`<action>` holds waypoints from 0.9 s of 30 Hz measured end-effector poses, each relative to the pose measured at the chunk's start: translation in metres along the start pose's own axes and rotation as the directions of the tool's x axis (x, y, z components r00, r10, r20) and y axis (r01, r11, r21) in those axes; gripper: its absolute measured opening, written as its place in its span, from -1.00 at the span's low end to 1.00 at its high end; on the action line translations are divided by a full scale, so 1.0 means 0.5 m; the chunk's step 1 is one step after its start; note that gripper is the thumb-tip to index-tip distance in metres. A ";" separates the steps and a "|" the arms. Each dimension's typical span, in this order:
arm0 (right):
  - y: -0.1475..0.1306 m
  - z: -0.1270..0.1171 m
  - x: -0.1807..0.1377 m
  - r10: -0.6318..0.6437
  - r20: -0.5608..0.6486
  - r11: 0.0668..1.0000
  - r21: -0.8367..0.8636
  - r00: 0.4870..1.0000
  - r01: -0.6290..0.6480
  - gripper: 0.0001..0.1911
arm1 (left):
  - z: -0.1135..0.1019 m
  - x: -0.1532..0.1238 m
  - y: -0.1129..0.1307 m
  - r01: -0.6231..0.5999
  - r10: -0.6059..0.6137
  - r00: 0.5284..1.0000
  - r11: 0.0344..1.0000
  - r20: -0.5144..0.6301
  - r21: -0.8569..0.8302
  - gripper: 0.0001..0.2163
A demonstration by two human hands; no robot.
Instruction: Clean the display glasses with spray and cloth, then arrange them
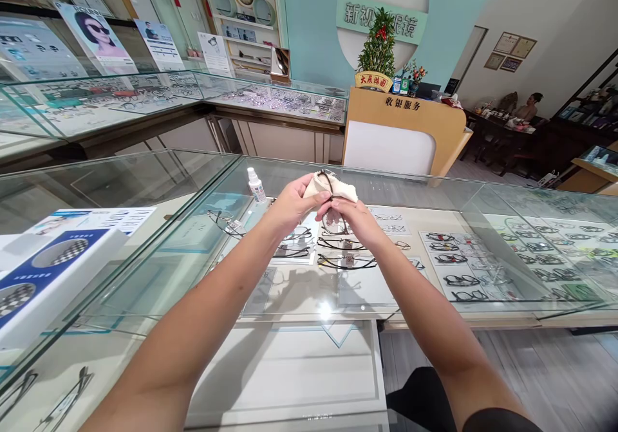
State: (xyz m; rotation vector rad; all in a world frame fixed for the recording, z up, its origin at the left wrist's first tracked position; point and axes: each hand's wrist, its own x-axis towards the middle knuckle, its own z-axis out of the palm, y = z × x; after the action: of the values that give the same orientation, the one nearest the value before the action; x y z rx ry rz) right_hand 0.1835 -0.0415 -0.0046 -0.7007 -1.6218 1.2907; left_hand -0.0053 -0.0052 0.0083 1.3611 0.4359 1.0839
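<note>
Above the glass counter, my left hand (295, 201) is closed on a cream cloth (346, 191), with its thumb lying over the front of it. A dark-framed pair of eyeglasses (328, 179) sits against the cloth, partly wrapped and partly hidden by my fingers. My right hand (348, 216) meets the left one from the other side and pinches the eyeglasses near their middle, its fingertips partly covered. To the left of my hands stands a small white bottle (256, 186) on the glass top. Another pair of eyeglasses (224, 223) lies left of my left forearm.
Under the glass counter (415, 194) are rows of eyeglasses (346, 262) on white trays. A blue and white box (53, 271) stands at the left. An open white drawer (290, 374) juts out below. Further back are more display cases (284, 103) and a wooden cashier desk (405, 113).
</note>
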 end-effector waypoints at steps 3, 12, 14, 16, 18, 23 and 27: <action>-0.002 0.010 -0.002 0.009 0.000 1.000 -0.015 1.000 -0.009 -0.62 | 0.008 -0.001 -0.007 -0.030 0.034 0.997 0.998 -0.074 0.056 -0.57; -0.026 0.004 -0.008 0.014 -0.054 0.998 -0.068 0.998 -0.018 -0.66 | 0.002 0.001 -0.007 -0.022 0.031 0.988 0.998 -0.151 0.058 -0.46; -0.029 -0.002 -0.007 0.013 -0.059 0.999 -0.048 0.998 -0.016 -0.63 | -0.003 0.001 0.002 -0.015 0.018 0.996 0.999 -0.088 0.031 -0.49; -0.027 -0.008 -0.007 0.020 -0.065 0.999 -0.037 0.998 -0.023 -0.60 | -0.006 0.000 0.010 -0.005 0.006 1.000 1.000 -0.022 0.019 -0.52; -0.020 -0.014 -0.005 0.029 -0.068 0.999 -0.026 0.997 -0.031 -0.58 | -0.007 -0.002 0.015 0.001 -0.001 1.000 1.000 0.030 0.032 -0.54; -0.004 -0.006 -0.003 0.015 -0.045 1.000 -0.021 0.999 -0.016 -0.58 | 0.006 -0.004 0.010 -0.038 0.038 0.999 0.996 -0.002 0.080 -0.55; -0.002 0.015 -0.005 -0.010 -0.021 0.999 -0.042 1.000 0.009 -0.60 | 0.016 -0.007 -0.001 -0.082 0.094 0.991 0.989 -0.093 0.121 -0.55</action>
State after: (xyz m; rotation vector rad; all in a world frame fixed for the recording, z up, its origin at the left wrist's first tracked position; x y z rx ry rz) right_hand 0.1778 -0.0471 -0.0046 -0.7291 -1.6371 1.2417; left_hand -0.0002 -0.0123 0.0085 1.4455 0.5228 1.2177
